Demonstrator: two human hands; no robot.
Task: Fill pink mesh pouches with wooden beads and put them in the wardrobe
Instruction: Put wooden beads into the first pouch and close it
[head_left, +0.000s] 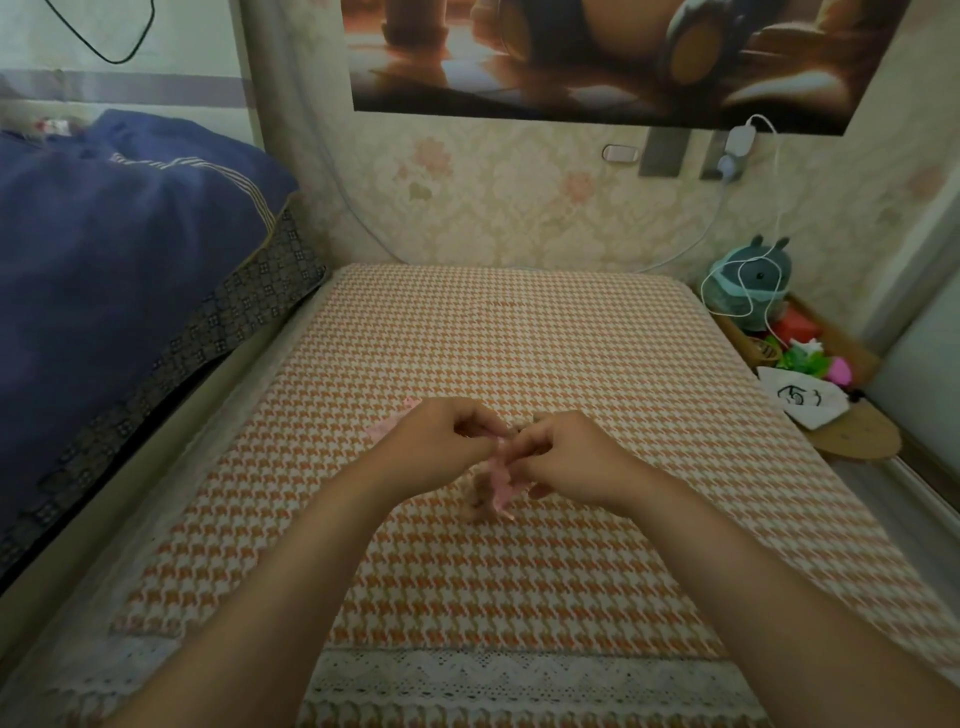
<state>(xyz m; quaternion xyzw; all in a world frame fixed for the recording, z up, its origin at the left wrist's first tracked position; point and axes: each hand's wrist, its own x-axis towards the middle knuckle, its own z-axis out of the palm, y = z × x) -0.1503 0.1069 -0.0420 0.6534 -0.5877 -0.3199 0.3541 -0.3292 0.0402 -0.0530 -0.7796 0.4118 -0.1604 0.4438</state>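
Note:
A pink mesh pouch (493, 491) hangs between my two hands above the orange houndstooth bed cover (519, 338). Brownish wooden beads show through its lower part. My left hand (441, 441) pinches the pouch's top from the left, fingers curled. My right hand (566, 457) pinches it from the right, and the two hands' fingertips nearly meet. More pink mesh (395, 418) lies flat on the cover just behind my left hand, partly hidden by it. The pouch's mouth is covered by my fingers.
A dark blue duvet (130, 260) is piled on a raised bed to the left. At the right edge sit a plush toy (753, 280) with a white cable, colourful small items and a white drawstring bag (802, 397). A wallpapered wall lies ahead.

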